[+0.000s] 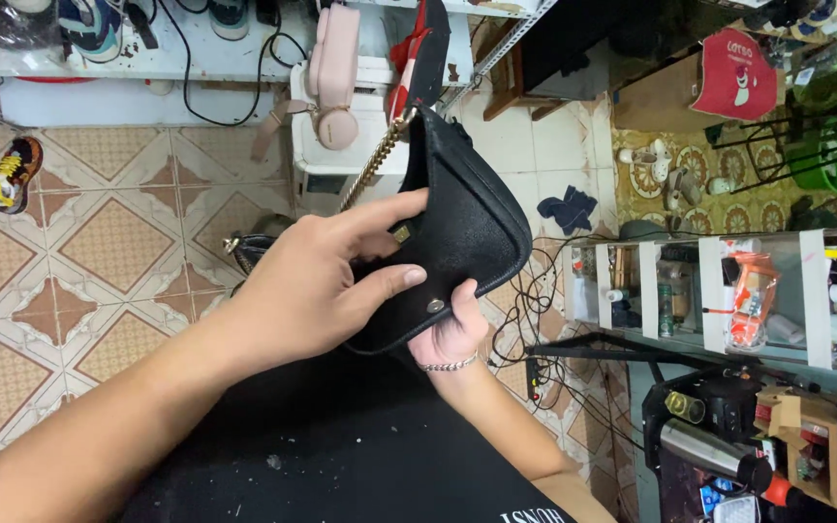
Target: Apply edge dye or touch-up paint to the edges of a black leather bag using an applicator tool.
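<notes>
A black leather handbag (467,218) with a gold chain strap (375,165) is held up in the middle of the view. My left hand (317,286) grips its open side, fingers over the upper edge and thumb pressed on the lower flap near a small metal stud. My right hand (449,334), a silver bracelet on its wrist, holds the bag from below with the thumb up against the leather. The bag's inside is hidden.
A black cloth (341,455) covers my lap. A pink handbag (334,77) hangs on a white unit behind. A sneaker (12,174) lies on the tiled floor at left. Right: a shelf of small bottles (728,291), cables, a silver-barrelled tool (714,453).
</notes>
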